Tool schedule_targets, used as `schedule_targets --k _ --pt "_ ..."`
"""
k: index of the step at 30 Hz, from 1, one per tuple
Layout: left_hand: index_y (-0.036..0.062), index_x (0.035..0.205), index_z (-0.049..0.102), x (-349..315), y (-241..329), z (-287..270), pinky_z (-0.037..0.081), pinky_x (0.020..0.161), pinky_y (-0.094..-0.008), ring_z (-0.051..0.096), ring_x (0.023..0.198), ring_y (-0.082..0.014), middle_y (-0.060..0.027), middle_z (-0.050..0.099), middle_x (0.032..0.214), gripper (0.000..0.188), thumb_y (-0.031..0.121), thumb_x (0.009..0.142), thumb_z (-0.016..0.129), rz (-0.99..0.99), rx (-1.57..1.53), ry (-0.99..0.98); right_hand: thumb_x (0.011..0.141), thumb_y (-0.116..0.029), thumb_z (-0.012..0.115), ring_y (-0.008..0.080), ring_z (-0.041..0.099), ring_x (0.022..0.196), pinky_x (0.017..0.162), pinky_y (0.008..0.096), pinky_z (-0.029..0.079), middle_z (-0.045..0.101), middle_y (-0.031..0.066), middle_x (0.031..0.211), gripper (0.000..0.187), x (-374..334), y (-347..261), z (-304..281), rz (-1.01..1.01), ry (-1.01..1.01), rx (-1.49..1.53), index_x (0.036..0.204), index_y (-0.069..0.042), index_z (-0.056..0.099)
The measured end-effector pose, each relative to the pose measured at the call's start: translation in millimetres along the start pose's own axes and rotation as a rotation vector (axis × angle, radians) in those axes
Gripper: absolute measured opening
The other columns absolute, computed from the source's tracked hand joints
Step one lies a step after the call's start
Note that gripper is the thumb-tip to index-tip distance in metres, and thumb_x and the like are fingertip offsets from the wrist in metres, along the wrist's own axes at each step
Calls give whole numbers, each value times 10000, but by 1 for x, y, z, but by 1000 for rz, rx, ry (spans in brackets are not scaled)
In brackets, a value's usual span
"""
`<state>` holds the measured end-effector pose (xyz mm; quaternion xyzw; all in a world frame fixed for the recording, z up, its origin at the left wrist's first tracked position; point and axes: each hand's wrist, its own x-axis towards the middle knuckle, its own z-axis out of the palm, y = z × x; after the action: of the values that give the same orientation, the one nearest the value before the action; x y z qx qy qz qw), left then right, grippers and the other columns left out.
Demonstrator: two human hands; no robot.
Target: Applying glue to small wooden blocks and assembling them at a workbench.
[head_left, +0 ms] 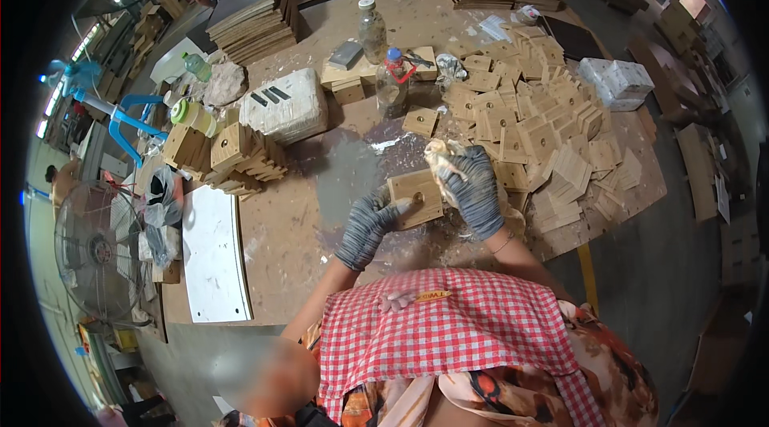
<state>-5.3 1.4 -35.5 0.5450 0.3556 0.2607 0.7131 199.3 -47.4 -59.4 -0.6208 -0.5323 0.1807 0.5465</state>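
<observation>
fingers of the left hand (367,225) grip a wood block (416,197) over the table (280,235). the right hand (474,187) is closed on a rag (440,156), pressed to the block. a big pile of blocks (537,122) lies right, a small stack (232,155) left. which ones are done i cannot tell.

A small square wooden block (416,197) of pale tan, with a round hole near its middle, was held tilted just above the worktop (280,227), a little above the picture's centre. At about two o'clock from the block, touching its upper right edge, sat a crumpled, cream-coloured rag (442,158), bunched up and pressed against the wood.
</observation>
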Motion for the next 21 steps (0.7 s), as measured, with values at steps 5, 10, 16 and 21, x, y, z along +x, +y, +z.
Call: schedule_targets --k 5,10,16,21 --pt "-26 1051 620 6 -17 1 485 600 -234 568 662 -87 -24 633 777 435 335 816 680 -52 -15 65 843 -95 602 151 598 796 719 258 497 622 81 929 183 5 28 -32 88 100 126 1012 -25 605" --pt "-37 1189 511 16 -14 21 498 753 -291 585 869 -157 -79 601 1005 507 301 838 651 -94 -198 46 832 -67 585 163 592 829 780 295 482 619 82 930 163 4 -13 -29 194 -32 674 984 -25 625" --pt "-66 1272 408 35 -24 36 494 895 -404 576 1037 -263 -155 549 1155 568 235 847 632 -36 -424 147 771 -84 616 253 580 851 789 325 468 586 125 914 201 -6 8 -37 -22 -156 -12 962 -44 665" --pt "-32 1201 506 40 -30 49 524 774 -295 611 878 -163 -87 610 1020 485 221 818 665 -35 -481 221 777 -88 606 290 572 872 796 357 465 570 142 914 210 -7 21 -53 26 -251 -4 978 -53 657"
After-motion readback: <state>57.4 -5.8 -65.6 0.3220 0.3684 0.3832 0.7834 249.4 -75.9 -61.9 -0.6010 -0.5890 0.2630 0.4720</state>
